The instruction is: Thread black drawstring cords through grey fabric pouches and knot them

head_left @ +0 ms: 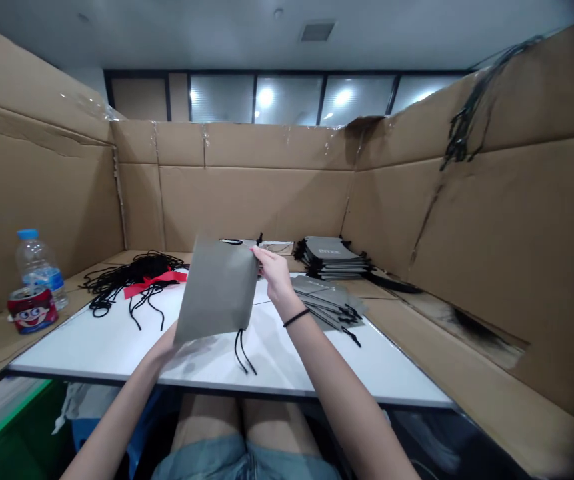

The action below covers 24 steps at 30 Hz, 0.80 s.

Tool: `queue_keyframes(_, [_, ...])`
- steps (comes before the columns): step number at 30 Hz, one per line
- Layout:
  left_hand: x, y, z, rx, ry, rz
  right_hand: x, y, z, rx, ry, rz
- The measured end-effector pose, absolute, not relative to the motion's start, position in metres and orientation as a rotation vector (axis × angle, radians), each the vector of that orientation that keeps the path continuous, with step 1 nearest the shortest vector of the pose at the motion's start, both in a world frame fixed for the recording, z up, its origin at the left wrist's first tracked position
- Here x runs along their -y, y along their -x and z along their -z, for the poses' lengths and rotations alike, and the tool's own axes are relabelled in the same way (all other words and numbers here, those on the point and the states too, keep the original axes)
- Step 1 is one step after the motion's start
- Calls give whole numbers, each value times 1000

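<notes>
A flat grey drawstring bag [217, 287] is held up, tilted, over the white tabletop. My right hand [273, 267] pinches it at the upper right corner, fingers closed on the edge. Behind the lower left corner goes my left hand [171, 337]; its fingers are hidden by the bag. Two black cord ends [243, 353] dangle below the bag's lower right side. At its top edge a dark loop shows, too small to make out. Just right of my right hand lies a loose, fanned pile of grey bags [324, 300] with knotted black cords.
A neat stack of grey bags [337, 257] stands at the back right. On the left are a heap of black cords [141, 277] with a red strip [154, 283], a water bottle [41, 263] and a red can [31, 310]. Cardboard walls [247, 200] enclose the table; cords [461, 130] hang on the right one.
</notes>
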<state>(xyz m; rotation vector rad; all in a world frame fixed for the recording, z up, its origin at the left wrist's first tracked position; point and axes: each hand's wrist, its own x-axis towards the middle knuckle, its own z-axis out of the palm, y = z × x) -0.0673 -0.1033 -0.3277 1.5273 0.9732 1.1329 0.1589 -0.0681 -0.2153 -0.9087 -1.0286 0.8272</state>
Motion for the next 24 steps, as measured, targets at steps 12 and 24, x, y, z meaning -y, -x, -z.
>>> queue_keyframes(12, [103,59,320,-638,-1466,-781,37,-158,282,439,793,-948])
queue_keyframes(24, [96,67,320,-885,-1217,-957,26,-179,306,302,827,-961])
